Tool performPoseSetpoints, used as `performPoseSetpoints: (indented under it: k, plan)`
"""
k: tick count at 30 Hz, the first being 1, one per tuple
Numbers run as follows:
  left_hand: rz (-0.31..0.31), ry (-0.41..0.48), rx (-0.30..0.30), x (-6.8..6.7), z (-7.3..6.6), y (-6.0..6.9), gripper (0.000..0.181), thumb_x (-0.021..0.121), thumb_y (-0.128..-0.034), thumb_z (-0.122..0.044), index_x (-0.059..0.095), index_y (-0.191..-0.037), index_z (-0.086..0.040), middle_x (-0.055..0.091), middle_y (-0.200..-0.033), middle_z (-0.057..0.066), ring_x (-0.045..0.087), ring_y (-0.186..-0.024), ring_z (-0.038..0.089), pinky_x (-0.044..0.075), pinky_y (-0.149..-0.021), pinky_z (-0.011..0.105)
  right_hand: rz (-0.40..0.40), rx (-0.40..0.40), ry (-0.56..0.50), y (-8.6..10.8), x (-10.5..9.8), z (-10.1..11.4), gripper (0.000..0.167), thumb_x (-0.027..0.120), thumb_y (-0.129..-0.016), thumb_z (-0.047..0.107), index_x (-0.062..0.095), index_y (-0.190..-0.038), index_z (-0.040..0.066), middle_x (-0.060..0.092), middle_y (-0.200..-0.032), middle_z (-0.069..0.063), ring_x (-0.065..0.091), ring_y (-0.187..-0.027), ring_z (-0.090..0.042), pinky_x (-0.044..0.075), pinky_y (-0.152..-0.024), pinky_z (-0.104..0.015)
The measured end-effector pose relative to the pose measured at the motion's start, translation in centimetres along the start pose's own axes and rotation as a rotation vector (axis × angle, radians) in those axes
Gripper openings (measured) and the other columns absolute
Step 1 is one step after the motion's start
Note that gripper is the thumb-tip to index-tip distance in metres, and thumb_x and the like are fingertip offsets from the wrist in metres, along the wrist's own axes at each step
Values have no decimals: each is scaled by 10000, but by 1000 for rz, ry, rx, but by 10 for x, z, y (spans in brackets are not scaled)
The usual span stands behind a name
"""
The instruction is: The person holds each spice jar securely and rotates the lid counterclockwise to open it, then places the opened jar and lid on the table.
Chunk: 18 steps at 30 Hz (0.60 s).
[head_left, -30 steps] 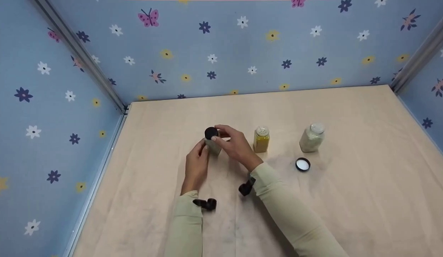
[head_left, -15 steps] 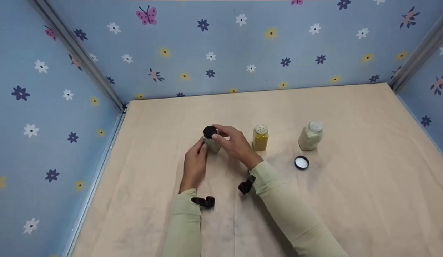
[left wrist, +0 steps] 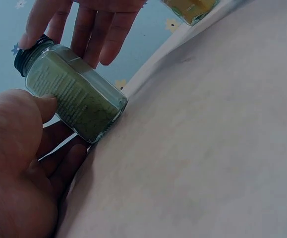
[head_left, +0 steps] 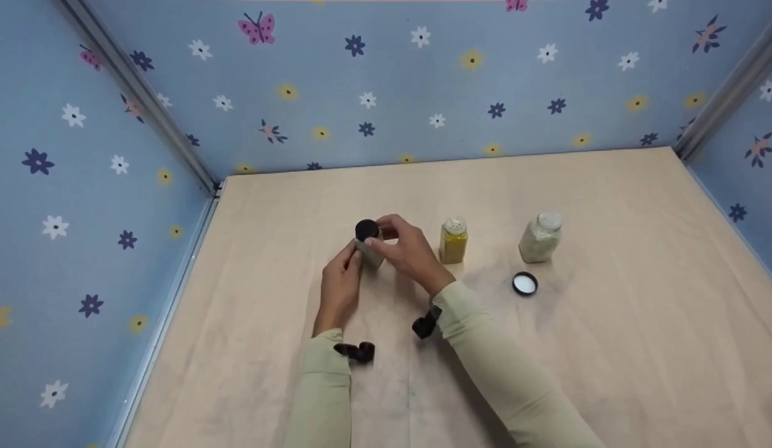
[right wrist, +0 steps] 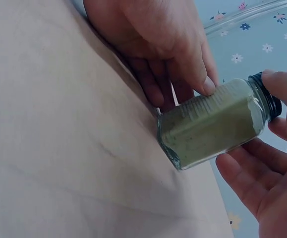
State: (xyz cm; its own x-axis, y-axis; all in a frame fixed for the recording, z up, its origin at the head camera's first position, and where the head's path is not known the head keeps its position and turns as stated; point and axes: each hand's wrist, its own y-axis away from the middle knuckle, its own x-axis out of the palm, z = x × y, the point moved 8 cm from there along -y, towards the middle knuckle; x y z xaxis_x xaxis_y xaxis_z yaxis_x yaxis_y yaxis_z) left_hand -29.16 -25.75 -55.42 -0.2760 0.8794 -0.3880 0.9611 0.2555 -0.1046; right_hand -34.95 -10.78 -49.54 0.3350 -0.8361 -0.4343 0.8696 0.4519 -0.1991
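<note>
A glass spice jar (left wrist: 76, 91) filled with green powder stands on the table, a printed label on its side. Its ribbed black cap (head_left: 367, 230) is on top. With thumb and fingers, my left hand (head_left: 341, 289) grips the jar's body from the left. My right hand (head_left: 415, 254) pinches the cap between thumb and index finger; in the right wrist view, its other fingers spread below, beside the jar (right wrist: 212, 126). To the right stands a spice jar of yellow powder (head_left: 453, 246), its perforated shaker top bare.
Farther right is a larger glass jar (head_left: 539, 241) with pale green contents and a whitish top. A loose black cap (head_left: 525, 284) lies in front of it, white inside upward. Beige cloth covers the table (head_left: 641, 323); blue patterned panels (head_left: 392, 81) stand behind and at the sides.
My right thumb and fingers have shifted slightly around the cap. The left hand keeps its hold, and the jar stays in the same place.
</note>
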Motion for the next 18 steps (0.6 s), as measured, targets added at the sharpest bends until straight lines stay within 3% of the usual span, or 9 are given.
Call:
performPoseSetpoints:
  k: [5,11,18]
  plan:
    - [-8,6,18,0,-1,0,426,482,-1073,-289,506,-1486,-185,521,-1464,-23,458,-1355,120,368,-1113,348,-5,0,-17,1,1,-1,453,681,-960,395,614,-1350,174,652,-1257,2,606,-1148,-155,511,-944,-367]
    - [-10,-5,20,1,-1,2,443,464,-1078,-321,492,-1495,-175,522,-1464,-20,458,-1354,116,375,-1110,354,-6,-10,-18,3,-1,-5,523,646,-985,386,556,-1422,114,649,-1286,-43,611,-1169,-162,515,-949,-370]
    - [-12,34,20,0,-1,2,431,474,-1075,-315,508,-1485,-186,539,-1447,-34,479,-1335,106,395,-1094,351,-30,-34,-38,4,-2,-3,394,632,-1004,311,603,-1350,125,649,-1284,-2,617,-1172,-166,503,-976,-354]
